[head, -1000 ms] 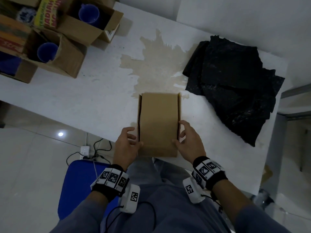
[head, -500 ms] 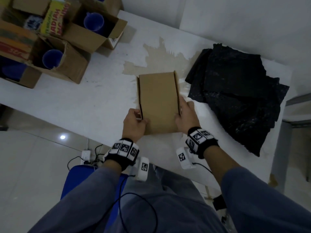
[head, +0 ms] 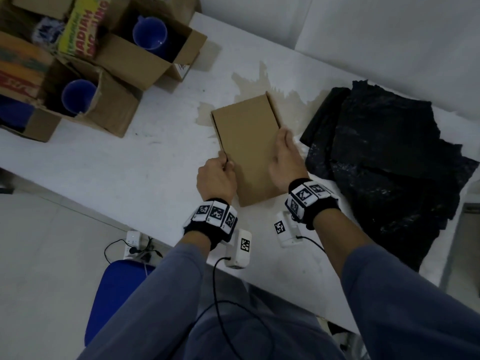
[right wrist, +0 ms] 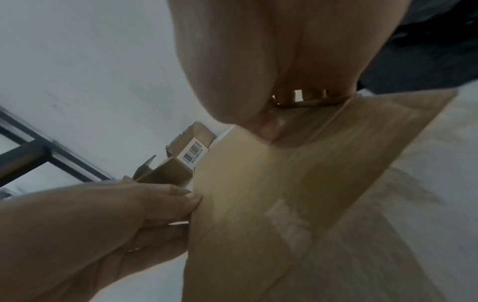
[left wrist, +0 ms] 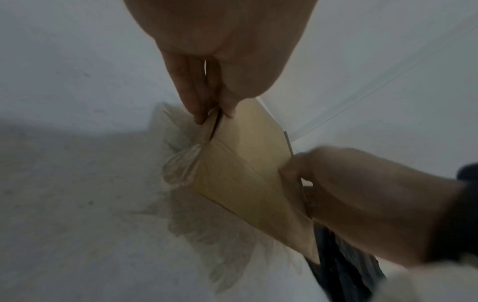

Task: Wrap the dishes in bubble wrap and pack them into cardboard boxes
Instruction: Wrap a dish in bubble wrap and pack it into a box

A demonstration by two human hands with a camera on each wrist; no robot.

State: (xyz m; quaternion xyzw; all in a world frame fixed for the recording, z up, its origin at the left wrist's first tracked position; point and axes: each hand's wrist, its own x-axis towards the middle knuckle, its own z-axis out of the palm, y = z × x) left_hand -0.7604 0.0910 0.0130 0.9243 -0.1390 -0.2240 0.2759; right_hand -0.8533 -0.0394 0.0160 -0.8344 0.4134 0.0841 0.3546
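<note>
A flattened brown cardboard box (head: 246,146) lies on the white table (head: 130,162), slightly turned. My left hand (head: 220,170) pinches its left edge; in the left wrist view the thumb and fingers (left wrist: 214,114) squeeze the two cardboard layers of the box (left wrist: 248,163). My right hand (head: 284,152) grips the right edge of the box (right wrist: 258,194), thumb on top and fingers curled under the edge. A pile of black bubble wrap (head: 389,157) lies right of the box. Blue cups (head: 149,32) (head: 78,96) stand in open cardboard boxes at the far left.
Several open cardboard boxes (head: 145,58) and a yellow printed package (head: 80,27) crowd the table's far left corner. A brown stain (head: 259,81) marks the table behind the flat box. A blue chair (head: 117,287) and a power strip (head: 131,242) are on the floor below.
Both hands slid the flat box away from the table's front edge toward the middle and turned it slightly. The camera moved forward with them.
</note>
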